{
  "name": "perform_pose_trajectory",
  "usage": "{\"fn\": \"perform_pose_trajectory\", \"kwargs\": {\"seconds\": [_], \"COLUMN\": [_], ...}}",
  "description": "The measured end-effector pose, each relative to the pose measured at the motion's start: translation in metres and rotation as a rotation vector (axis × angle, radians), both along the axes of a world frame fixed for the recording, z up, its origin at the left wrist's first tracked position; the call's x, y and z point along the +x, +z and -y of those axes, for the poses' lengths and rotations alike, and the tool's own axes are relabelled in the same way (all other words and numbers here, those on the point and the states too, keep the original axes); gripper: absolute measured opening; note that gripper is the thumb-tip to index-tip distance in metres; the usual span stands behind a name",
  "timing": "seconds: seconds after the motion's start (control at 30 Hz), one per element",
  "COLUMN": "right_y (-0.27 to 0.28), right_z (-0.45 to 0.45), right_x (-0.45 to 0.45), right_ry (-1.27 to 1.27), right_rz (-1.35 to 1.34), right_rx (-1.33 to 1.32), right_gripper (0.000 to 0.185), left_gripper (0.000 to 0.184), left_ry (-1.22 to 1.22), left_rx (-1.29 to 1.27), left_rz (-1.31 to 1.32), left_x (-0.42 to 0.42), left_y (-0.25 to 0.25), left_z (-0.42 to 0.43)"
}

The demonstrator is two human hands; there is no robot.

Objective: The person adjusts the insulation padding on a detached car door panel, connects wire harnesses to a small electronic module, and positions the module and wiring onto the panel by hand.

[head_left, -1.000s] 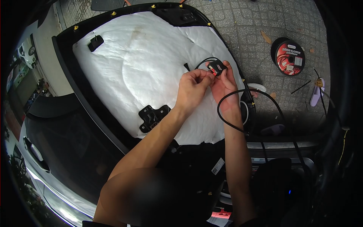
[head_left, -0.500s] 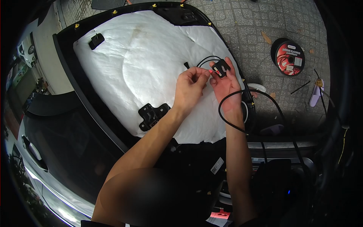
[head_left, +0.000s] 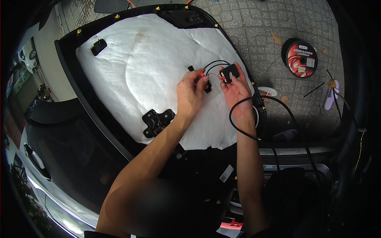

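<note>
My left hand (head_left: 191, 92) pinches a small red piece (head_left: 202, 74) between thumb and fingertips, above the white padding (head_left: 158, 67) of a black panel. A thin wire runs from it to a small black box (head_left: 229, 73). My right hand (head_left: 237, 93) holds this box between thumb and fingers, palm up. Two thin black cables (head_left: 216, 62) curve out of the box to the left. A thicker black cable (head_left: 231, 112) loops over my right wrist.
Beyond the panel's right edge, a black spool with a red label (head_left: 300, 60), a purple slipper (head_left: 331, 95) and dry leaves lie on the paving. A black bracket (head_left: 156, 123) sits on the padding. A car door (head_left: 75, 150) is at left.
My left hand has moved left, away from the black box, with the red piece in its fingers. The thin wire between them now shows. The box has turned in my right hand.
</note>
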State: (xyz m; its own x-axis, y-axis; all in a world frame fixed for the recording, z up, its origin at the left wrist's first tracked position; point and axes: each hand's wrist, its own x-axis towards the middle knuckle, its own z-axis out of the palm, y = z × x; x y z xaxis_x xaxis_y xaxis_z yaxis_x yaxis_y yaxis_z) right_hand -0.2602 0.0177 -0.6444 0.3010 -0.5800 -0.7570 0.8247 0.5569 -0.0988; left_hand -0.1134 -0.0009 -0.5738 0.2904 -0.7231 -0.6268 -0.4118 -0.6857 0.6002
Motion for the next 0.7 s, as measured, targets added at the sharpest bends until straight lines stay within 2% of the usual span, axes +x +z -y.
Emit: {"fn": "perform_pose_trajectory", "kwargs": {"seconds": [0.27,0.33,0.47,0.57,0.63,0.7], "right_y": [0.0,0.0,0.0,-0.001,-0.002,-0.002], "right_z": [0.002,0.002,0.001,0.0,-0.001,-0.001], "right_x": [-0.005,-0.006,-0.009,-0.011,-0.011,-0.012], "right_ry": [0.009,0.015,0.006,0.003,0.004,0.003], "right_rz": [-0.022,-0.024,-0.019,-0.01,-0.009,-0.003], "right_rx": [-0.04,-0.035,-0.032,-0.018,-0.012,-0.017], "right_gripper": [0.055,0.055,0.055,0.056,0.056,0.056], "left_gripper": [0.032,0.034,0.037,0.04,0.035,0.028], "left_ry": [-0.027,0.029,0.015,0.092,0.251,0.292], "left_rx": [0.0,0.009,0.033,0.005,0.059,0.072], "left_rz": [-0.017,-0.182,-0.177,-0.184,-0.279,-0.292], "left_x": [-0.009,-0.008,-0.008,-0.009,-0.011,-0.013], "left_y": [0.002,0.003,0.003,0.0,0.002,0.006], "left_z": [0.003,0.003,0.003,-0.001,0.003,0.008]}}
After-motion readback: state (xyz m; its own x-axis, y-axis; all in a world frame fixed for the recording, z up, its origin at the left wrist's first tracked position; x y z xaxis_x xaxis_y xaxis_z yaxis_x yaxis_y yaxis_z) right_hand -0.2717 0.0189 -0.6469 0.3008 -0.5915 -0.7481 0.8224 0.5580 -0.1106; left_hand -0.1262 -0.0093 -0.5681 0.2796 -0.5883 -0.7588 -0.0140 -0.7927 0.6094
